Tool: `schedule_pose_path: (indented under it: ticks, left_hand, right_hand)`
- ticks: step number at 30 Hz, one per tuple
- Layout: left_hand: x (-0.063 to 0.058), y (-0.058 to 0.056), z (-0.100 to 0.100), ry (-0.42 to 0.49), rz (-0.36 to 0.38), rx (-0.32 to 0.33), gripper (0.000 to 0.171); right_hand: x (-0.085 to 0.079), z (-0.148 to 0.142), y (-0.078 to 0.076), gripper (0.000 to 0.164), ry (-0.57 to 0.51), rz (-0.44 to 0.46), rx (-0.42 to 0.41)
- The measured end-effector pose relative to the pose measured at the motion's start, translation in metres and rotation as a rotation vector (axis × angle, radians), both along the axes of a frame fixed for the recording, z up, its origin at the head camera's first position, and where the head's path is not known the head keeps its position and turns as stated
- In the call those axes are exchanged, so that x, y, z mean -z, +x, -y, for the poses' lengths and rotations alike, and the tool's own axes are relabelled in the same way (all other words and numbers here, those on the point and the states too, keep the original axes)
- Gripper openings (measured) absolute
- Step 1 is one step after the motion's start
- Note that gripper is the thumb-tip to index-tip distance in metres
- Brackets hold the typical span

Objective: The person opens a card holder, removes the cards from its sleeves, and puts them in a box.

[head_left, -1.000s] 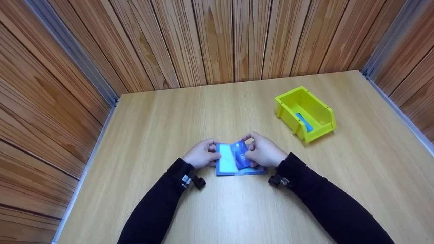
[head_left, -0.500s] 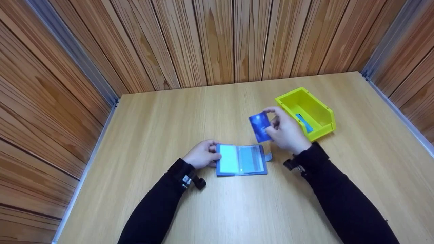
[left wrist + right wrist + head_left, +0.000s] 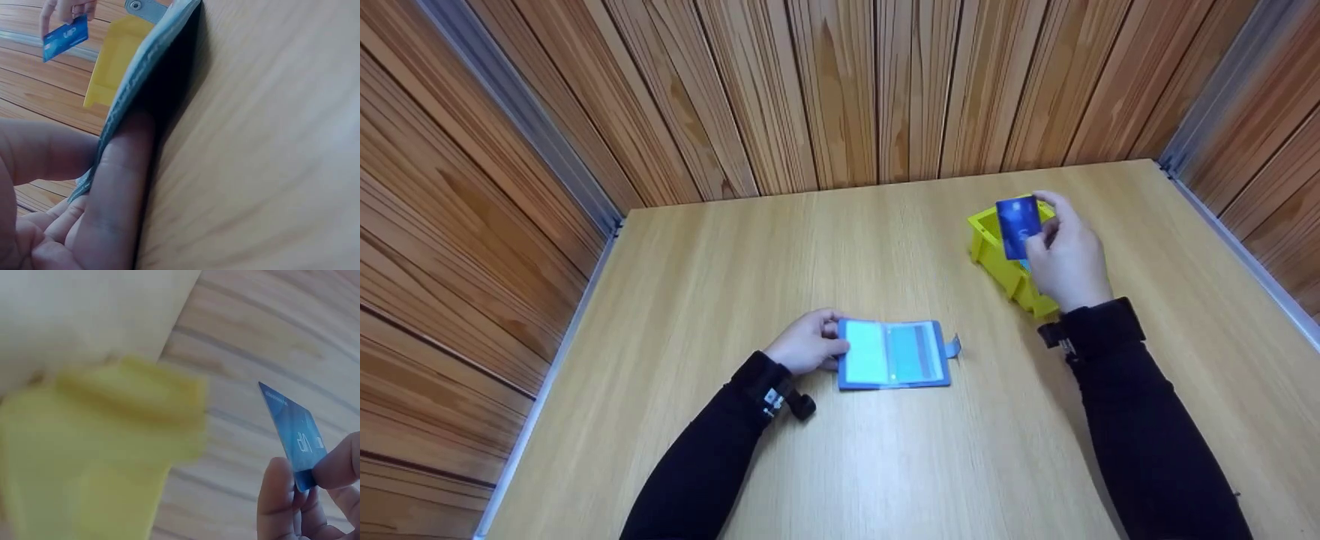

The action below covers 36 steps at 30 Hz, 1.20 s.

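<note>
A blue card (image 3: 1018,225) is pinched between the thumb and fingers of my right hand (image 3: 1069,259), held up over the yellow bin (image 3: 997,259). White "VIP" lettering shows on the card (image 3: 295,433) in the right wrist view. On the table lies an open blue card holder (image 3: 894,388) with clear sleeves and a snap strap (image 3: 953,346) sticking out to the right. My left hand (image 3: 808,341) grips its left edge, thumb on top. In the left wrist view a finger (image 3: 115,191) reaches under the cover (image 3: 149,56).
The bin stands at the back right of the wooden table (image 3: 735,270); a light blue item in it is mostly hidden behind the card and right hand. Wood-plank walls (image 3: 840,97) close off the back and both sides.
My right hand has lifted the blue card off the card holder and carried it right and away, over the yellow bin. My left hand has stayed at the holder's left edge.
</note>
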<state>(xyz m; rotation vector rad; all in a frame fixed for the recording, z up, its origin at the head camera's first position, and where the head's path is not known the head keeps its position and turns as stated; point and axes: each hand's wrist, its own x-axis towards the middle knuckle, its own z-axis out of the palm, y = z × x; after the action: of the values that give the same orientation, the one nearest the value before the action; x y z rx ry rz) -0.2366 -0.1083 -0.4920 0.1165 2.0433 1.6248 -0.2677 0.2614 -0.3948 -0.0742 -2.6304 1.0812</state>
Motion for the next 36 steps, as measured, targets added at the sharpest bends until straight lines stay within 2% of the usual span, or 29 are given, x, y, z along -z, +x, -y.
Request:
schedule_pose_path:
  ticks: [4,8,16,20,25,29,32,36]
  left_hand:
    - [0.001,0.0,0.0,0.01,-0.011,0.012,0.039]
    - [0.001,0.001,0.0,0.013,-0.02,0.02,0.04]
    - [-0.001,0.001,0.0,-0.031,-0.027,0.025,0.04]
    - [-0.001,0.001,0.0,-0.047,-0.034,0.027,0.04]
    - [-0.005,0.002,-0.002,-0.062,-0.038,0.023,0.04]
    - [-0.011,0.006,-0.007,-0.165,-0.102,0.017,0.041]
    - [-0.015,0.009,-0.011,-0.284,-0.19,0.028,0.043]
    - [-0.02,0.011,-0.014,-0.383,-0.294,0.057,0.044]
  right_hand:
    - [0.008,-0.015,-0.009,0.058,0.018,0.124,0.071]
    - [0.02,-0.023,-0.017,0.059,0.046,0.209,0.09]
    - [0.04,-0.027,-0.023,0.051,0.117,0.251,-0.003]
    - [0.042,-0.028,-0.023,0.045,0.141,0.265,-0.041]
    - [0.039,-0.031,-0.023,0.047,0.156,0.295,-0.061]
    - [0.033,-0.029,-0.022,0.048,0.147,0.307,-0.042]
    - [0.028,-0.025,-0.021,0.048,0.139,0.289,-0.016]
    - [0.018,-0.02,-0.015,0.048,0.129,0.241,0.007]
